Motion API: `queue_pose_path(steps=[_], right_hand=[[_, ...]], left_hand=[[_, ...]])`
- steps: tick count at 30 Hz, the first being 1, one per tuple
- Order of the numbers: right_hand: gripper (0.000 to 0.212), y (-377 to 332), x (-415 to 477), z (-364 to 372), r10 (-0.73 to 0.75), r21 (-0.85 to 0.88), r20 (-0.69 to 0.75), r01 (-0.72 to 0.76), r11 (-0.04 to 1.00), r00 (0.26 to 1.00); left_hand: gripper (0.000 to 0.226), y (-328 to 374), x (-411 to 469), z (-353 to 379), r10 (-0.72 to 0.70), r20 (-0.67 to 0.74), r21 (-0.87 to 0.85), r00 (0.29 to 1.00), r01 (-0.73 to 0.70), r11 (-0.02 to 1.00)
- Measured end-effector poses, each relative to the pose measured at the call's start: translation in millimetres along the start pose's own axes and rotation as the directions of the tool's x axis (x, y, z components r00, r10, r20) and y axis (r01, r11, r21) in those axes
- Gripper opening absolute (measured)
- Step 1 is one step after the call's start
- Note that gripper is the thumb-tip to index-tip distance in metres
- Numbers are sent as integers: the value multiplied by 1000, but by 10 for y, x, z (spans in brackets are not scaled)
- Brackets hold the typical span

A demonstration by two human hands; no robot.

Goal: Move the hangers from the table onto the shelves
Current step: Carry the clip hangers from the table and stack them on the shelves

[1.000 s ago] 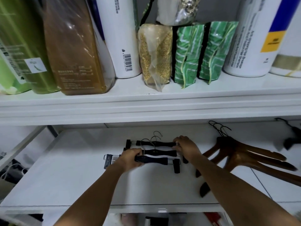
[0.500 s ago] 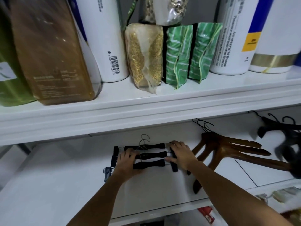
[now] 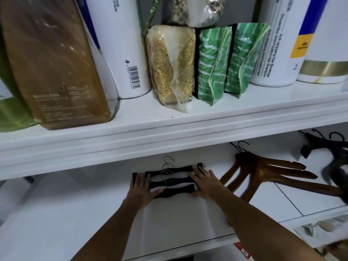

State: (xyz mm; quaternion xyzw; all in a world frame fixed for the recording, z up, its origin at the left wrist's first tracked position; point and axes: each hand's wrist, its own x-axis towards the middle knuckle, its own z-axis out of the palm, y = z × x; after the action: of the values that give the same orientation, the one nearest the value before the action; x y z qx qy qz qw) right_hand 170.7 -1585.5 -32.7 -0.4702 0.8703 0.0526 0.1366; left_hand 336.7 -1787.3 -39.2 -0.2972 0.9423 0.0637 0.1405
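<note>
While lying flat on the lower white shelf (image 3: 75, 213), framed by both hands: three black clip hangers (image 3: 169, 178), side by side. Left hand (image 3: 141, 189) flat, fingers straight, pressing their left ends; right hand (image 3: 206, 182) likewise spread over the right ends. Just right, apart, fanned brown wooden hangers (image 3: 263, 170).

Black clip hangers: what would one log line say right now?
left hand: flat on black clip hangers | right hand: flat on same | place: lower shelf

Clip hangers (image 3: 171, 182) lie on the lower shelf (image 3: 75, 213), wooden hangers (image 3: 263, 172) just right of them; bottles (image 3: 116, 44) and packets (image 3: 212, 61) stand on the upper shelf (image 3: 188, 117) above them.
</note>
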Motion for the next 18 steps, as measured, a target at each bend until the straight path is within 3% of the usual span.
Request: queue_pose_path(steps=[4,9,14,18], right_hand=[[86,-13,15,-20,-4,-22,2,4,1000,1000],[92,16,-90,-148,-33,86,-36,36,996,999],[84,146,-346,-395,60,203,-99,-39,978,993],[73,283,-642,-622,153,180,-159,-124,976,975]], left_hand=[[89,15,-15,-38,-6,10,15,1000,5,1000],[86,73,-60,-171,1,-6,-4,1000,-1,1000],[79,320,-139,-440,84,-63,36,994,-82,996],[75,665,-233,-777,202,-164,42,966,-198,979]])
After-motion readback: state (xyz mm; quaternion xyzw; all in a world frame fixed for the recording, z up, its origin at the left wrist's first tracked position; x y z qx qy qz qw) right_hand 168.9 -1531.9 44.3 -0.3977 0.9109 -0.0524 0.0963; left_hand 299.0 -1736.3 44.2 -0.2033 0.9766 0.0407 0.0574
